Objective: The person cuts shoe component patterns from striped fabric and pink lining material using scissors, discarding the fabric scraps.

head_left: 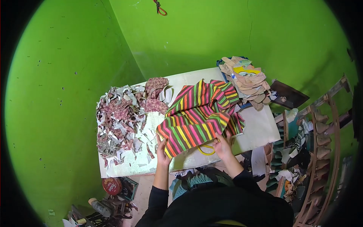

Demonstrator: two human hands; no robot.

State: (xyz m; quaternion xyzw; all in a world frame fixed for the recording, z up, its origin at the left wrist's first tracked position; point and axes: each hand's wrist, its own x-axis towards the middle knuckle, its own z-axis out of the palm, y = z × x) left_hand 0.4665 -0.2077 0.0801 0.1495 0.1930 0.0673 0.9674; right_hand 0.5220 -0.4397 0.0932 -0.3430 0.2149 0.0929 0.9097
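A striped cloth (pixel 193 130) in yellow, green, pink, orange and brown lies partly bunched on the white table (pixel 257 130), its near edge raised toward me. My left hand (pixel 163 152) pinches its near left corner. At the near right edge, my right hand (pixel 223 146) grips the same cloth between thumb and fingers. A yellow loop handle (pixel 206 152) pokes out from under the cloth between my hands; the rest of that tool is hidden.
Cloth and paper scraps (pixel 121 121) heap on the table's left side. Tan cut pieces (pixel 247 81) overfill a blue basket at the back right. A wooden rack (pixel 315 151) with shoe-like pieces stands right. A red round tin (pixel 112 185) sits below the table's left front.
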